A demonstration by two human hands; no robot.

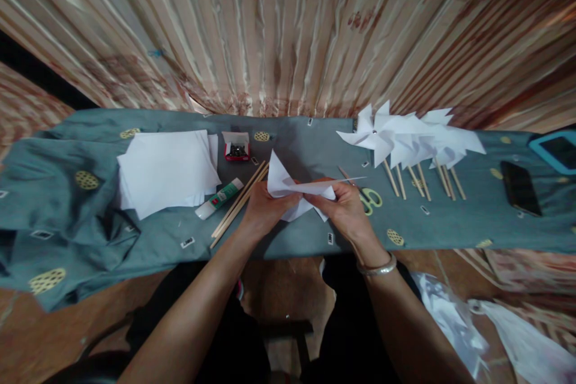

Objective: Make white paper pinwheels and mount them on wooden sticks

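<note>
Both hands hold one white paper pinwheel [279, 175] above the cloth, its blades partly folded in toward the middle. My left hand [266, 207] is closed on its left side, thumb near the centre. On the other side my right hand [341, 205] pinches the paper, with its thumb also toward the centre. The fingers beneath the paper are hidden. Beside my left hand lie several wooden sticks [238, 207] and a glue stick [220, 198]. Scissors with light green handles [371, 199] lie just right of my right hand.
A stack of white paper [168, 171] lies left, near an open red box of small dark pieces [236, 149]. Several pinwheels on sticks [405, 138] lie right. Farther right are a phone [521, 188] and a blue-framed device [558, 152]. A curtain [288, 36] hangs behind the table.
</note>
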